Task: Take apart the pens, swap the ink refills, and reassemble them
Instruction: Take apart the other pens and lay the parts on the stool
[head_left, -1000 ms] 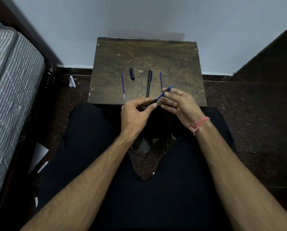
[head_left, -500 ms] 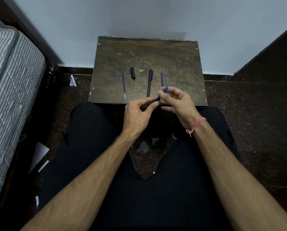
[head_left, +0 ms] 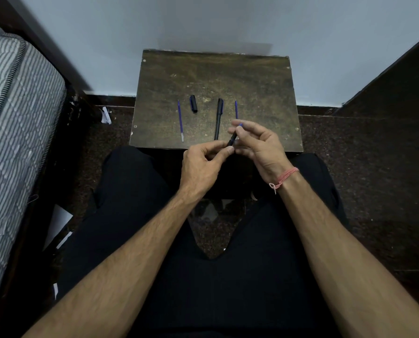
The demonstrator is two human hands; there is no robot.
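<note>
Dark, scratched wood makes up the small counter (head_left: pixel 252 76) in front of my knees, pushed against a pale wall (head_left: pixel 203 20). I hold a black pen barrel (head_left: pixel 232 139) over its near edge, tilted, with a bit of blue (head_left: pixel 240 124) showing at its upper end. My left hand (head_left: pixel 201 164) pinches the lower end between thumb and forefinger, and my right hand (head_left: pixel 259 142) curls its fingers round the upper part, so both hands are clamped on the same piece and nearly touching. My right fingers cover most of the barrel, and I cannot tell how far the blue part sits inside it. On the counter behind my hands lie four things in a row, all pointing away from me: a blue refill (head_left: pixel 180 120) on the left, a short black cap (head_left: pixel 193 103) just beside it, a capped black pen (head_left: pixel 218 118) in the middle, and another blue refill (head_left: pixel 236 109) on the right, whose near end my right hand hides. A pink thread (head_left: pixel 285 176) is tied round my right wrist. To my left stands a bed with a striped mattress (head_left: pixel 16 118), with scraps of white paper (head_left: pixel 105 115) on the dark speckled floor (head_left: pixel 362 167) beside it. My legs in black trousers (head_left: pixel 130 191) fill the lower view.
</note>
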